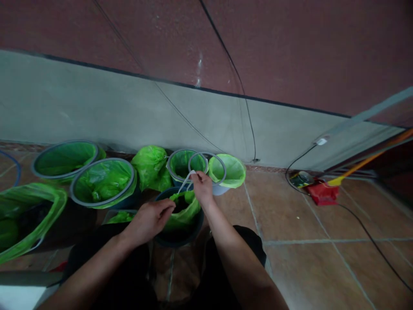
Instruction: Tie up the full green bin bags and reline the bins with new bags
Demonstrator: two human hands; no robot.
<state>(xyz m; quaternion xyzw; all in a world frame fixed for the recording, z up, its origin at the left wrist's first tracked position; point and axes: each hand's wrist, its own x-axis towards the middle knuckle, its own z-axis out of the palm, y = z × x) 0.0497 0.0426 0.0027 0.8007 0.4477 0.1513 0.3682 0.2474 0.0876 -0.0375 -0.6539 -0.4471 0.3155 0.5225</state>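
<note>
A dark blue bucket stands on the tiled floor between my knees, with a green plastic bag partly tucked over its rim. My left hand pinches the bag's edge at the near left of the rim. My right hand is closed on a grey plastic ring and a white handle at the bucket's far side.
Several bins lined with green bags stand along the grey wall: two large ones at left, small ones behind the bucket, a tied green bag. A red dustpan, a broom and cables lie at right.
</note>
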